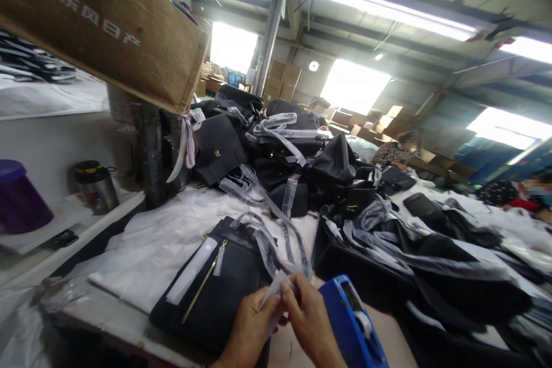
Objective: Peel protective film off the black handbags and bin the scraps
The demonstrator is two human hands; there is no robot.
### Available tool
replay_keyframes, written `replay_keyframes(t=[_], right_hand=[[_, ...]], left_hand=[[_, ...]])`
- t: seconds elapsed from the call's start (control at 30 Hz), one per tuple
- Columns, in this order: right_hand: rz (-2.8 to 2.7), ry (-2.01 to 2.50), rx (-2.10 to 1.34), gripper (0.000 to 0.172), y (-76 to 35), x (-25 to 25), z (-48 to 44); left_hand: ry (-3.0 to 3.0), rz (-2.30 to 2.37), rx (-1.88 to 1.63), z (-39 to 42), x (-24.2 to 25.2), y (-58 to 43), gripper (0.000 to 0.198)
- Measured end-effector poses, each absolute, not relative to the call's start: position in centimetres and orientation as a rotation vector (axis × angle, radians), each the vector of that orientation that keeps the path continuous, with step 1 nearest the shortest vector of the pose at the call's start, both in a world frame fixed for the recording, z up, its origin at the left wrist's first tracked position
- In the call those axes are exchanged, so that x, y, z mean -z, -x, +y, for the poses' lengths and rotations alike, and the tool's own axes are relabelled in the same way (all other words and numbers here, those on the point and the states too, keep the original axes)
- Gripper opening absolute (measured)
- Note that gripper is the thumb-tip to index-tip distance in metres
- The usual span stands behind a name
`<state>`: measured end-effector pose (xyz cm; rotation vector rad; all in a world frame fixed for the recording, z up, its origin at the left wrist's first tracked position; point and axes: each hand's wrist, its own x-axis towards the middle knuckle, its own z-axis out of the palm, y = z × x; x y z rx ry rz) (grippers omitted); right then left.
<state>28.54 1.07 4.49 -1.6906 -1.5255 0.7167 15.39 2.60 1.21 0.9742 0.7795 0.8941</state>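
A small piece of thin white paper [272, 288] is pinched between my two hands at the bottom middle. The fingers of my left hand [250, 322] grip its left side, and those of my right hand [308, 310] close on its right edge. Beneath and left of them lies a black bag [241, 276] with a gold zipper [199, 290], white strips on its front and a plastic-wrapped strap [263, 241]. Just right of my right hand stands a blue tape dispenser [340, 305], partly cut off below.
Black bags [297, 149] with wrapped straps are heaped at the back and right. White sheets [164, 230] cover the table's left. A brown fabric bag [129, 29] hangs at upper left, above a steel flask [95, 187] and purple container [21, 198]. Several people sit beyond.
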Motion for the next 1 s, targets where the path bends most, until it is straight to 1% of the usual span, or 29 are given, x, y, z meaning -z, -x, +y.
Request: replay_keyframes(t=[0.17, 0.3, 0.53, 0.6, 0.8, 0.9, 1.0], right_hand=[[-1.483, 1.606, -0.829, 0.029, -28.5, -4.6, 0.9], [-1.452, 1.517, -0.985, 0.033, -29.5, -4.0, 1.2], [-1.349, 1.346, -1.434, 0.039, -31.5, -5.0, 2.0], [-1.308, 1.347, -1.51, 0.04, -31.6, -5.5, 2.1], [-1.163, 1.389, -1.49, 0.038, -31.1, -4.9, 2.7], [-1.079, 1.402, -1.471, 0.03, -30.8, -4.0, 2.9], [-1.009, 1.399, -1.457, 0.022, -30.5, -3.4, 2.7]], left_hand=[[-1.012, 0.857, -0.921, 2.4, -1.1, -15.5, 0.047], [-1.025, 0.869, -0.939, 2.3, -0.6, -15.6, 0.044], [-1.049, 0.921, -0.927, 2.3, -1.1, -15.6, 0.037], [-1.076, 0.939, -0.932, 2.3, -1.1, -15.7, 0.034], [-1.108, 0.999, -0.985, 2.0, -0.4, -16.1, 0.031], [-1.23, 1.034, -1.002, 1.5, -0.5, -15.9, 0.028], [-1.502, 1.073, -1.018, 1.1, -0.5, -15.5, 0.022]])
